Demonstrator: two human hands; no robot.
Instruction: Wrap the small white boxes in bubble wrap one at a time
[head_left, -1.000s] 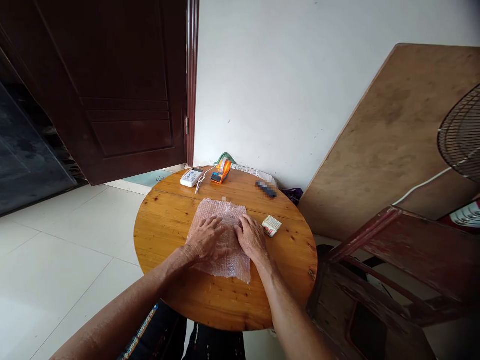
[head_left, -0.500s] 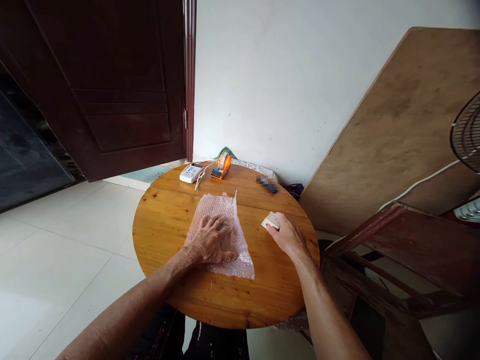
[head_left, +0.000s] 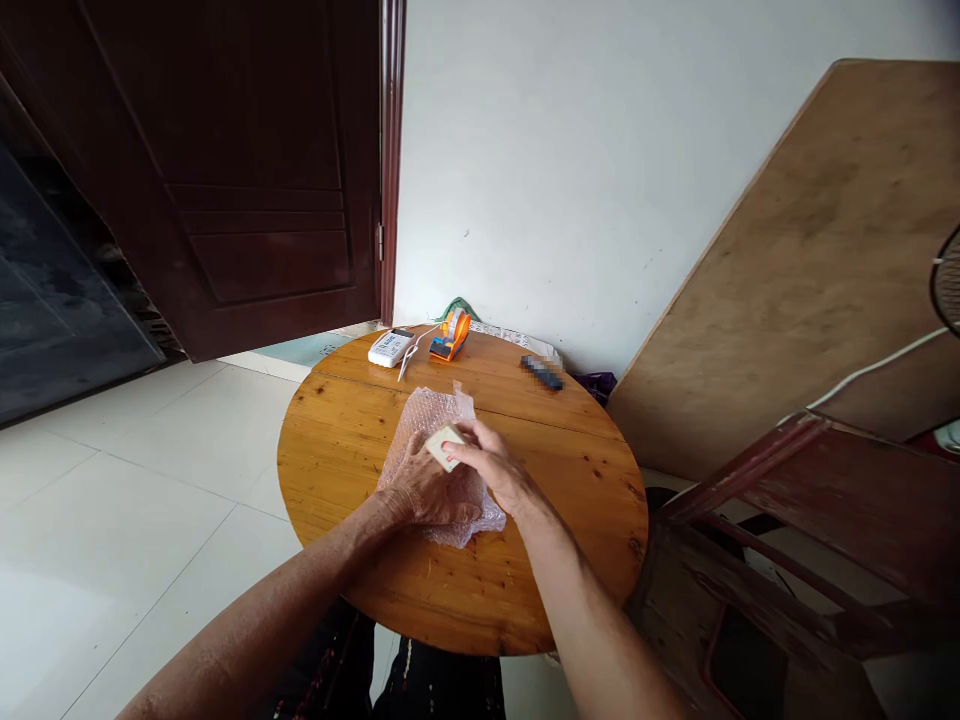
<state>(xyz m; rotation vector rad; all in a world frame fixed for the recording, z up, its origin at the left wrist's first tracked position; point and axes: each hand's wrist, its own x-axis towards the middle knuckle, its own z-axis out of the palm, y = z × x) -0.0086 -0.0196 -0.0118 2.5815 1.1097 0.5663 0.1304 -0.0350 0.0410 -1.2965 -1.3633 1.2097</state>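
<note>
A sheet of bubble wrap (head_left: 435, 418) lies on the round wooden table (head_left: 345, 440). My left hand (head_left: 424, 487) rests flat on the near part of the sheet, fingers spread. My right hand (head_left: 491, 468) pinches a small cream-coloured box (head_left: 444, 444) and holds it over the bubble wrap, just above my left hand's fingers.
At the table's far edge stand a white device (head_left: 390, 347), an orange tape dispenser (head_left: 452, 335) and a small dark object (head_left: 541, 371). A dark wooden chair (head_left: 787, 560) stands close on the right, a leaning wooden board (head_left: 787, 260) behind it, a dark door (head_left: 225, 170) at left.
My right hand left the bubble wrap, reached right to the small box, picked it up and brought it back over the sheet. My left hand stayed pressed on the wrap.
</note>
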